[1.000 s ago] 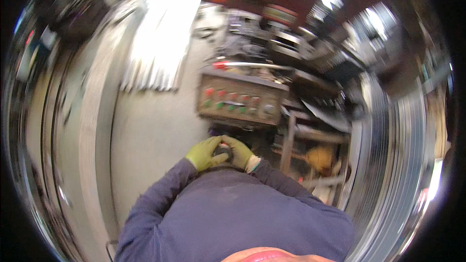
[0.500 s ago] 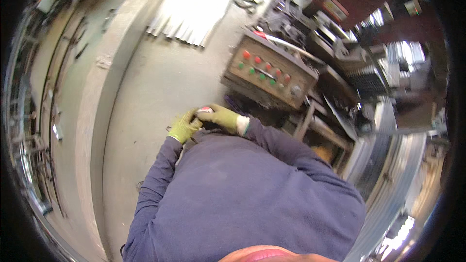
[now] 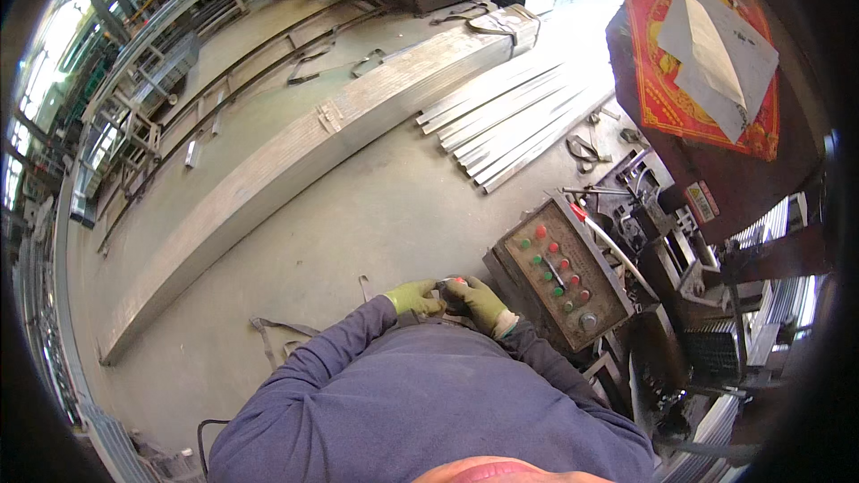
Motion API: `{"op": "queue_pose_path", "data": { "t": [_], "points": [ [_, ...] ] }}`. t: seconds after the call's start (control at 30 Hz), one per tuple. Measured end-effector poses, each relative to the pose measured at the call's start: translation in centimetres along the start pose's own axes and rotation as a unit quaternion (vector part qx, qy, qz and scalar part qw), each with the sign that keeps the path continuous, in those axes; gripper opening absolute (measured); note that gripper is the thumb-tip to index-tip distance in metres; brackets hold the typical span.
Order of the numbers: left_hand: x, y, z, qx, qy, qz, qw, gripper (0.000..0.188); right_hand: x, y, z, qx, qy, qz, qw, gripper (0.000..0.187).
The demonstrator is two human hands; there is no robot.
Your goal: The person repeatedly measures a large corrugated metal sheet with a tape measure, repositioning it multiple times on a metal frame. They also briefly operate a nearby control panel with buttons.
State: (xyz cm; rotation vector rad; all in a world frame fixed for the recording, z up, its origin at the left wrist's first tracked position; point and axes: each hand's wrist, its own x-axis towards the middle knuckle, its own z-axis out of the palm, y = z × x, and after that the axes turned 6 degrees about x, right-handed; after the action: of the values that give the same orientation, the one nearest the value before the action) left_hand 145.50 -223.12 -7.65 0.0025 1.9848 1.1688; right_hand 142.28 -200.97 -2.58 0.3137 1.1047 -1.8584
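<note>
Both my hands wear yellow-green work gloves and are close together at my waist. My right hand [image 3: 483,304] is closed round a small dark object [image 3: 452,283] with a red patch on top; its exact kind is too small to tell. My left hand [image 3: 416,298] has its fingers curled against the left side of that object, and what its fingertips hold is hidden. Just right of my right hand stands a brown control box [image 3: 564,273] with rows of red and green buttons; neither hand touches it.
A long bundle of metal bars [image 3: 295,156] crosses the floor diagonally. Shiny metal profiles [image 3: 510,125] lie beyond. Dark straps [image 3: 268,331] rest on the floor at left. Dark machinery [image 3: 662,215] fills the right side, with a red-and-gold sheet [image 3: 658,98] on its panel.
My view has swung to the right, so the floor bundle and control box appear turned and shifted. My hands stay together at my waist, still holding the small object.
</note>
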Motion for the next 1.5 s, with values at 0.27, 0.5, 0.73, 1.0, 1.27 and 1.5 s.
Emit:
{"op": "queue_pose_path", "data": {
  "t": [0.27, 0.5, 0.73, 1.0, 1.27, 1.5],
  "points": [
    [-0.9, -3.6, 0.9, 0.078, 0.108, 0.054, 0.99, 0.062, 1.1, -0.3, 0.8, -0.064, -0.05, 0.039, 0.996, 0.051],
    [-5.1, -9.5, 1.8, -0.07, 0.134, -0.033, 0.988, 0.058, 4.3, -0.8, -8.9, -0.408, 0.13, -0.113, 0.896, 0.073],
    [-14.0, -23.2, 6.4, 0.087, 0.148, -0.269, 0.948, 0.053, 5.1, -8.8, -23.6, -0.462, 0.331, -0.14, 0.811, 0.064],
    [-19.1, -32.7, 16.5, 0.025, 0.105, -0.272, 0.956, 0.046, 6.7, -12.6, -29.4, -0.566, 0.358, -0.232, 0.706, 0.065],
    [-16.8, -29.3, 16.9, -0.185, 0.235, -0.205, 0.932, 0.037, 6.7, -12.5, -30.7, -0.679, 0.406, -0.126, 0.598, 0.064],
    [-14.8, -34.6, 15.4, -0.019, 0.197, -0.193, 0.961, 0.033, 10.2, -13.0, -30.6, -0.776, 0.444, -0.082, 0.44, 0.053]
  ]
}}
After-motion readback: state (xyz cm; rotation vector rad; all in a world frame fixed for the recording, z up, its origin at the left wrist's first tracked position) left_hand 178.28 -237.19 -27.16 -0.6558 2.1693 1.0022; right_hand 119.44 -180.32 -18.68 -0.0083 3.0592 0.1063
